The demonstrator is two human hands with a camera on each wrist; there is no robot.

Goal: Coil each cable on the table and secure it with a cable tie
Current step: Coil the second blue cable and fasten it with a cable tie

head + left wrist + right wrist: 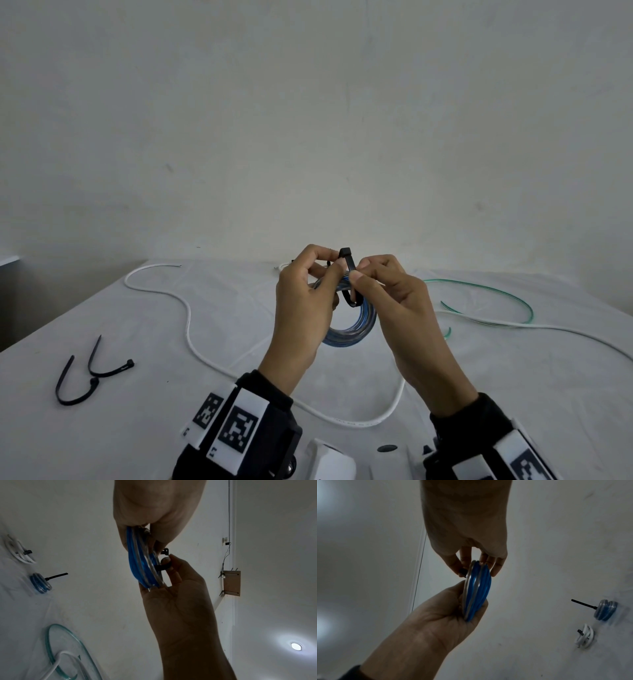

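Observation:
A coil of blue cable [352, 325] hangs in the air between my hands over the white table [513, 383]. My left hand [330, 265] grips the coil's upper part, with the coil [476, 595] lying between thumb and fingers. A black cable tie [350, 274] loops around the strands, its head [345, 255] sticking up. My right hand [358, 270] pinches the tie's strap just below the head. In the left wrist view the tie [162, 567] wraps the coil [142, 566] beside the right thumb.
A long loose white cable [188, 318] snakes across the table, and a green cable [496, 291] lies at the right. Two spare black ties [89, 373] lie at the left. A tied blue coil [606, 609] and a tied white coil [584, 637] rest farther back.

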